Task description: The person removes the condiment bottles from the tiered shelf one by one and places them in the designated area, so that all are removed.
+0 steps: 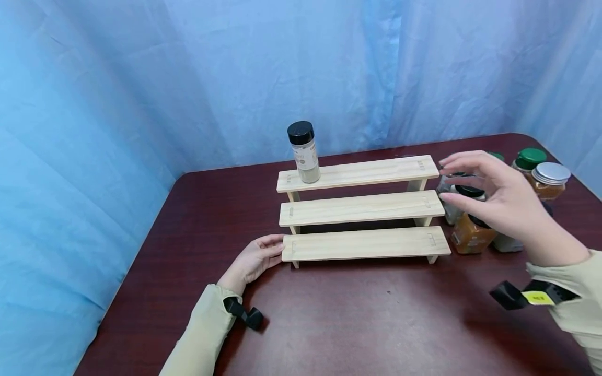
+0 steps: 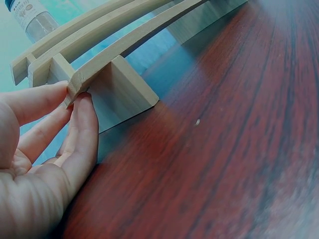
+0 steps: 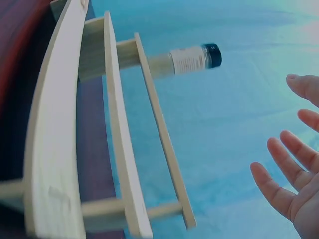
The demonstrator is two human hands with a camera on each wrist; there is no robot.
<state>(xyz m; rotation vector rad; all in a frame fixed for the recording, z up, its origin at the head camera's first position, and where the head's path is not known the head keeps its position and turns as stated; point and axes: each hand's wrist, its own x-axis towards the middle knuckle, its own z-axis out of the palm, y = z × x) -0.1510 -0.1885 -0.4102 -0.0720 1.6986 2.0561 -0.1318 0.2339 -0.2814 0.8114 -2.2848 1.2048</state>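
Observation:
A three-tier wooden shelf rack (image 1: 367, 244) stands on the table. My left hand (image 1: 256, 257) pinches the left end of its lowest board; in the left wrist view the thumb (image 2: 47, 102) lies against the board's end and the fingers come up from below. One spice jar (image 1: 305, 156) with a black lid and pale contents stands upright at the left end of the top board. My right hand (image 1: 500, 196) is raised past the rack's right end, fingers spread and holding nothing. In the right wrist view those fingers (image 3: 284, 159) are apart from the rack.
Several spice jars crowd the table right of the rack, partly hidden behind my right hand. Among them are an orange-brown jar (image 1: 470, 235), a green-lidded jar (image 1: 530, 158) and a silver-lidded jar (image 1: 551, 177). Blue curtains (image 1: 263, 78) hang behind the dark red table (image 1: 348, 324).

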